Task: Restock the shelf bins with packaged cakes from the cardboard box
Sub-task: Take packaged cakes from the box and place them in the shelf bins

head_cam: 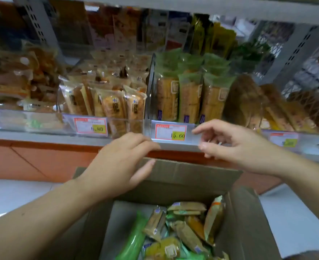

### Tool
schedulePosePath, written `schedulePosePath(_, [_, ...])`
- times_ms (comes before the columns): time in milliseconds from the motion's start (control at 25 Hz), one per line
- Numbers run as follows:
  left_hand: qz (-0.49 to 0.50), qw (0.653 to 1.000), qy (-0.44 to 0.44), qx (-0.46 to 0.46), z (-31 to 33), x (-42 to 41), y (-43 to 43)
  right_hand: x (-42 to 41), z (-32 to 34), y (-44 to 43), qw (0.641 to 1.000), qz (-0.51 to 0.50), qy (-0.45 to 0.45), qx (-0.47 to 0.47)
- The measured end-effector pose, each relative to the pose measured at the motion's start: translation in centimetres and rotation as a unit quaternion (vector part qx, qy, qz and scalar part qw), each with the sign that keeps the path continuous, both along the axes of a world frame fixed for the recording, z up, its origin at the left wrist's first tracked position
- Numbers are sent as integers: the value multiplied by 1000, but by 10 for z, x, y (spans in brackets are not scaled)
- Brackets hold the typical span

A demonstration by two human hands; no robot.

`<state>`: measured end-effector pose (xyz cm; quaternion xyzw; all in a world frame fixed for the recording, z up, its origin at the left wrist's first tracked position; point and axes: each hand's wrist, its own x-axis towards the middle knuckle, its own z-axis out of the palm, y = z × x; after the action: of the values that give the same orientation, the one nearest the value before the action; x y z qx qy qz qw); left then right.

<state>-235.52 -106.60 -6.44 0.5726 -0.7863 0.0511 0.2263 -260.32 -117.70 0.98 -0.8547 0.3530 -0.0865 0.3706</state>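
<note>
An open cardboard box (192,177) stands below me with several packaged cakes (175,233) in green and tan wrappers lying loose inside. My left hand (121,164) hovers over the box's far flap, fingers relaxed and empty. My right hand (228,145) is raised in front of the clear shelf bin (198,141) that holds upright green-topped cakes (188,96); its fingers are loosely curled and hold nothing. The neighbouring bin (124,126) to the left holds tan-wrapped cakes (115,104).
Price tags (170,132) hang on the bin fronts. An orange shelf base (42,160) runs under the bins. More bins of bread sit left (19,119) and right (290,113). An upper shelf (192,8) hangs overhead. Pale floor (295,222) flanks the box.
</note>
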Motion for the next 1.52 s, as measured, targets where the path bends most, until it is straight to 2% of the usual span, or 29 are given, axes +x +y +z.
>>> schedulePosePath(40, [-13, 995, -30, 99, -19, -3, 5, 6, -13, 10, 990, 69, 120, 40])
schedulePosePath(80, [-9, 974, -67, 218, -42, -5, 8, 11, -33, 16, 961, 137, 237, 45])
schedulePosePath(120, [5, 935, -103, 340, -67, -6, 11, 18, -62, 22, 924, 188, 331, 43])
schedulePosePath(200, [29, 839, -160, 519, -114, -7, 14, 32, -128, 34, 876, 234, 418, 53])
schedulePosePath(280, [46, 798, -146, 582, -154, -14, 19, 40, -192, 44, 845, 256, 464, 68])
schedulePosePath(440, [91, 762, -78, 636, -219, -27, 35, 36, -279, 71, 754, 249, 580, 182])
schedulePosePath(480, [106, 752, -56, 648, -234, -29, 40, 25, -295, 78, 760, 230, 578, 187])
schedulePosePath(520, [128, 743, -28, 657, -249, -29, 46, 12, -309, 86, 785, 206, 557, 174])
schedulePosePath(680, [237, 721, 65, 648, -295, -29, 64, -21, -344, 103, 840, 123, 503, 160])
schedulePosePath(840, [284, 710, 105, 635, -311, -36, 68, -36, -364, 107, 859, 117, 490, 93])
schedulePosePath(1040, [282, 712, 110, 634, -312, -32, 63, -34, -379, 108, 856, 127, 498, 57])
schedulePosePath(1280, [265, 657, 199, 677, -289, -3, 62, -33, -346, 82, 884, 115, 403, 206])
schedulePosePath(1440, [289, 667, 192, 659, -269, 4, 74, -18, -319, 81, 920, 52, 276, 272])
schedulePosePath(1520, [309, 666, 224, 641, -259, 4, 78, -14, -306, 80, 921, -23, 185, 341])
